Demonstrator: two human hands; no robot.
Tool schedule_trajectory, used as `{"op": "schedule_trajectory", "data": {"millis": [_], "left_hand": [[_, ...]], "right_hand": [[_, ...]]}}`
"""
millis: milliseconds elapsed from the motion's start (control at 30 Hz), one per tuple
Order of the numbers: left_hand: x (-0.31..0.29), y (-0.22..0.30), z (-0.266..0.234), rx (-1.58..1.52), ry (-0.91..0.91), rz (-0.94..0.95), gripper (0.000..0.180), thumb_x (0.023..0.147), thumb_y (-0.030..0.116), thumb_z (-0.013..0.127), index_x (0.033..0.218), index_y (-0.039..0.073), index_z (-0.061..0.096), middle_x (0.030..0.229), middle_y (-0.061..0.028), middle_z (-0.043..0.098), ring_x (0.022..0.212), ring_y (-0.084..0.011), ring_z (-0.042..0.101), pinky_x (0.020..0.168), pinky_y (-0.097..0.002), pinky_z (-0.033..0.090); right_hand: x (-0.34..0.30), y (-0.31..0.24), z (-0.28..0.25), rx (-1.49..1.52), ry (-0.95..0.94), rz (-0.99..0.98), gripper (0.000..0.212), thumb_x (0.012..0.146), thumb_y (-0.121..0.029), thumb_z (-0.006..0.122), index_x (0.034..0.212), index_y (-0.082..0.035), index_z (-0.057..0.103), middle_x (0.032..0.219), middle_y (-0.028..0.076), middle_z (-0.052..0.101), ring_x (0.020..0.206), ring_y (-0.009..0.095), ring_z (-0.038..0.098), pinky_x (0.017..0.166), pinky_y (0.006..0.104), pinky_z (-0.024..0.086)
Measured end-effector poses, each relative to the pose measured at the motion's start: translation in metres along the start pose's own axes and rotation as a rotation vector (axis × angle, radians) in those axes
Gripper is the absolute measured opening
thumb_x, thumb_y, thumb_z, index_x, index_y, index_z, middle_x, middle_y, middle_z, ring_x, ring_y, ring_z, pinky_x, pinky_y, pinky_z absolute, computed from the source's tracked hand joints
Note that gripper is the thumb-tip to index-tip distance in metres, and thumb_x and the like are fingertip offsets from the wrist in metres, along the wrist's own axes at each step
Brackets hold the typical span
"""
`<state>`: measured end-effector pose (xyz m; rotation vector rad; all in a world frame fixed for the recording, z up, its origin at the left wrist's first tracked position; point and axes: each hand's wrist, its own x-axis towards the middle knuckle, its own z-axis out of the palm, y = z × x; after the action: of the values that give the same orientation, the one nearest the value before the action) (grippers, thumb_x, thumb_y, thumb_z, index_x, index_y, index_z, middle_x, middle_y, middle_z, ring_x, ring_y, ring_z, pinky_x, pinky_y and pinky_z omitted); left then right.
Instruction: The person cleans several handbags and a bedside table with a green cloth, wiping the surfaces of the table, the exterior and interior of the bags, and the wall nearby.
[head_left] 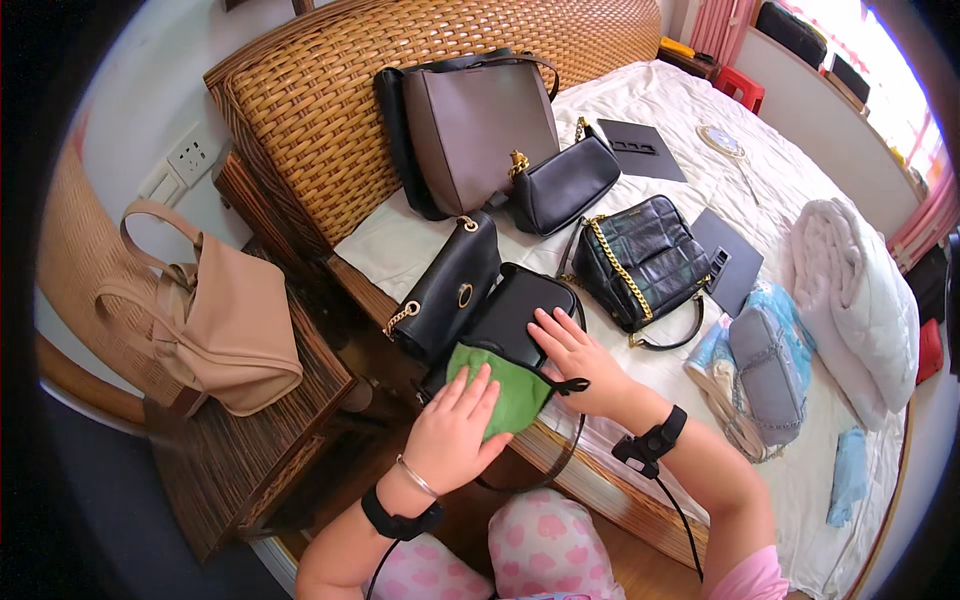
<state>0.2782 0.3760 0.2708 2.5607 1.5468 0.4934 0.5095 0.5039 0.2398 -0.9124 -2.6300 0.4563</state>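
Observation:
My left hand (454,430) lies with its fingers stretched out flat on a green cloth (520,393) with dark edging. The cloth covers the near part of a black handbag (515,315) at the bed's front edge. Spread over that bag's right side is my right hand (580,365), its fingertips on the black surface. A dark strap (548,478) loops down below the bag over the bed's edge. Touching the bag on the left stands a black flap bag (455,285) with a gold chain and a round gold clasp. The cloth hides part of the bag.
Farther back are a large taupe bag (480,130), a small black chain bag (568,183) and a quilted black bag (645,258). A grey-blue bag (768,370) and a white quilt (850,300) lie right. A beige bag (240,325) stands on the wooden nightstand (225,470).

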Motion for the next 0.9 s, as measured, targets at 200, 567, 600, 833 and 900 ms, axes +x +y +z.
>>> {"op": "schedule_trajectory", "data": {"millis": [200,567,600,833,900], "left_hand": [[0.020,-0.015,0.006,0.038,0.034,-0.134,0.065,0.090,0.035,0.064,0.137,-0.008,0.047,0.148,-0.0277,0.041,0.133,-0.0454,0.043,0.108,-0.0476,0.039],[0.003,0.001,0.003,-0.032,0.048,0.078,0.042,0.086,0.013,0.063,0.125,-0.003,0.059,0.136,-0.0229,0.055,0.122,-0.0424,0.053,0.103,-0.0460,0.045],[-0.002,0.002,0.002,-0.066,0.024,0.112,0.042,0.086,0.013,0.062,0.125,-0.003,0.059,0.135,-0.0226,0.055,0.122,-0.0424,0.053,0.103,-0.0462,0.045],[0.007,-0.019,-0.009,0.037,0.010,-0.124,0.071,0.088,0.038,0.066,0.137,-0.008,0.046,0.147,-0.0291,0.040,0.131,-0.0466,0.043,0.109,-0.0473,0.039],[0.019,-0.029,-0.007,-0.040,0.000,-0.166,0.068,0.089,0.035,0.064,0.138,-0.008,0.045,0.147,-0.0288,0.041,0.132,-0.0473,0.043,0.110,-0.0473,0.038]], "right_hand": [[-0.019,-0.013,0.000,-0.066,0.030,-0.032,0.060,0.084,-0.018,0.062,0.138,0.001,0.045,0.151,0.022,0.039,0.138,0.040,0.039,0.111,0.0481,0.036],[-0.043,-0.021,-0.020,-0.027,-0.201,0.010,0.057,0.086,-0.019,0.059,0.139,-0.001,0.047,0.149,0.019,0.042,0.137,0.038,0.042,0.112,0.0496,0.035],[-0.042,-0.023,-0.017,-0.036,-0.109,-0.038,0.058,0.085,-0.018,0.058,0.139,-0.002,0.048,0.150,0.019,0.042,0.137,0.037,0.042,0.111,0.0498,0.035],[-0.036,-0.026,-0.009,-0.019,0.023,-0.070,0.054,0.084,-0.016,0.056,0.137,-0.005,0.051,0.148,0.016,0.044,0.135,0.036,0.044,0.109,0.0487,0.038],[-0.032,-0.029,-0.011,-0.007,0.047,-0.068,0.050,0.085,-0.016,0.057,0.133,-0.006,0.053,0.146,0.015,0.047,0.132,0.035,0.047,0.108,0.0484,0.039]]}}
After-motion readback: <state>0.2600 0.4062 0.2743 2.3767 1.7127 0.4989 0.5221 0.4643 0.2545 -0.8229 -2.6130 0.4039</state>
